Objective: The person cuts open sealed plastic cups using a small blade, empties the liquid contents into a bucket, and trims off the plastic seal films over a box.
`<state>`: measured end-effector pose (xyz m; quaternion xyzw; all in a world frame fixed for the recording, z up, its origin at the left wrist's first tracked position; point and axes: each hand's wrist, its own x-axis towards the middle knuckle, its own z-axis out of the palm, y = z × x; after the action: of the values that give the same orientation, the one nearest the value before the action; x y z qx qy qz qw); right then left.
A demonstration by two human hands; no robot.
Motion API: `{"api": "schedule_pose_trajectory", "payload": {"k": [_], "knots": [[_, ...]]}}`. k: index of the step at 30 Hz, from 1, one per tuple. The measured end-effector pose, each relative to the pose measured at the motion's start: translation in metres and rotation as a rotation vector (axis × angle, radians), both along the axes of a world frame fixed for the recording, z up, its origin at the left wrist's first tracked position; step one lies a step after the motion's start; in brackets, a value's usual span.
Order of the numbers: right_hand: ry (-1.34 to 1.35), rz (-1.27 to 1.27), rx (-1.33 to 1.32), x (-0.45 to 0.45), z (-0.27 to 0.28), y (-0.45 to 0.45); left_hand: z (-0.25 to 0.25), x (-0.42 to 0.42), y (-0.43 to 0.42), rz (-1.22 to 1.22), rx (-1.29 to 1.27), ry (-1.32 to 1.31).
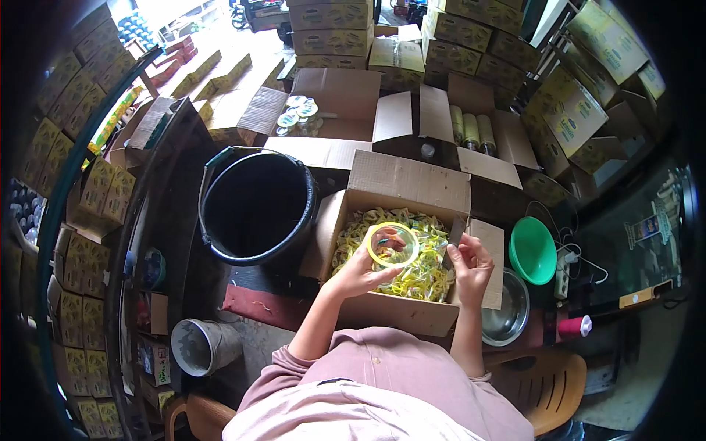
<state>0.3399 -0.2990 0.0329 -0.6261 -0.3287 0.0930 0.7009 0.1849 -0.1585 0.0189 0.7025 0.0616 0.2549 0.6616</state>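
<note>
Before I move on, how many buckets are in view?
2: a black bucket left of the open carton, and a grey bucket at lower left. Others could be hidden from this view.

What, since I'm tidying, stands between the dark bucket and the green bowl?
A cardboard box of yellow packets, left hand and right hand over it, in the head view.

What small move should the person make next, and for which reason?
Perhaps bring the dark flat piece toward the yellow-rimmed clear container: the right hand holds the piece, the left hand holds the container above the open carton, and a gap separates them.
</note>
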Motion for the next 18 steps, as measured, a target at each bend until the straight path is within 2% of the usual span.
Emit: {"api": "schedule_pose_trajectory", "payload": {"k": [3, 4, 6, 9, 12, 16, 18], "knots": [[0.198, 0.251, -0.280, 0.023, -0.041, 0.000, -0.005, -0.008, 0.004, 0.057, -0.018, -0.017], [-0.310, 0.201, -0.594, 0.028, -0.060, -0.001, -0.005, -0.010, 0.003, 0.067, -0.007, -0.014], [-0.517, 0.125, -0.637, 0.026, -0.083, -0.008, -0.004, -0.014, 0.003, 0.081, 0.021, -0.004], [-0.426, 0.053, -0.593, 0.018, -0.091, -0.018, -0.005, -0.018, 0.001, 0.090, -0.014, 0.010], [-0.137, 0.106, -0.855, 0.014, -0.084, -0.028, -0.005, -0.019, -0.002, 0.097, 0.041, 0.004], [-0.207, 0.094, -0.873, 0.014, -0.083, -0.036, -0.010, -0.021, -0.009, 0.125, 0.022, 0.010], [-0.347, 0.154, -1.006, 0.017, -0.084, -0.043, -0.011, -0.021, -0.013, 0.134, 0.008, 0.010]]}}
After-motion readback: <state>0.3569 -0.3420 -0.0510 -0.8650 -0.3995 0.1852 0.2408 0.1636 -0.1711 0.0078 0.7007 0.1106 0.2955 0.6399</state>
